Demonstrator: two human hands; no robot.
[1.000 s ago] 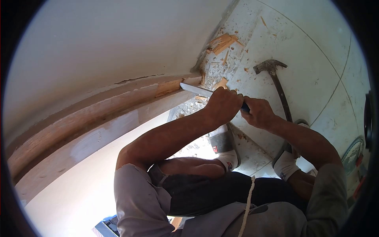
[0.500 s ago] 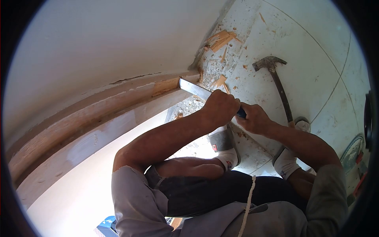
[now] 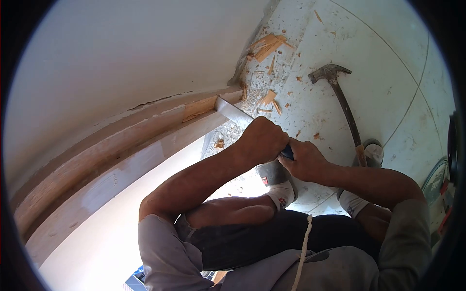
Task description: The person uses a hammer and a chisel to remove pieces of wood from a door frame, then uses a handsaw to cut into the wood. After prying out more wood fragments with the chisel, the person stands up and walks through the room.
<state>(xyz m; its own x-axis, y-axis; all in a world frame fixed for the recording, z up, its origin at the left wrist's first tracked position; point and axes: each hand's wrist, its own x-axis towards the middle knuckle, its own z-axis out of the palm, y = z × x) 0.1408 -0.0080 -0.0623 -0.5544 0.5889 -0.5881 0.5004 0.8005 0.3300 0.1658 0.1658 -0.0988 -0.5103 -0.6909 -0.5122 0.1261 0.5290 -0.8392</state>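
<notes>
A chisel (image 3: 234,112) with a wide, flat steel blade reaches up and left to a wooden door frame (image 3: 165,120). Its blade end meets the frame beside a notch of bare, lighter wood (image 3: 200,109). My left hand (image 3: 264,139) is closed around the tool where the blade comes out, hiding most of the handle. Behind it, my right hand (image 3: 306,161) grips the dark blue handle end (image 3: 287,152). A claw hammer (image 3: 343,104) lies on the floor to the right of both hands.
Splintered wood pieces (image 3: 268,47) and dust litter the tiled floor (image 3: 383,82) near the wall (image 3: 145,48). My shod feet (image 3: 276,177) are below the hands. A round, partly seen object (image 3: 433,180) is at the right edge, and a blue box (image 3: 136,279) sits at bottom left.
Both hands and the chisel handle have shifted slightly down and left in view. The blade end stays at the frame, and both hands keep their hold. The whole view has shifted a little.
</notes>
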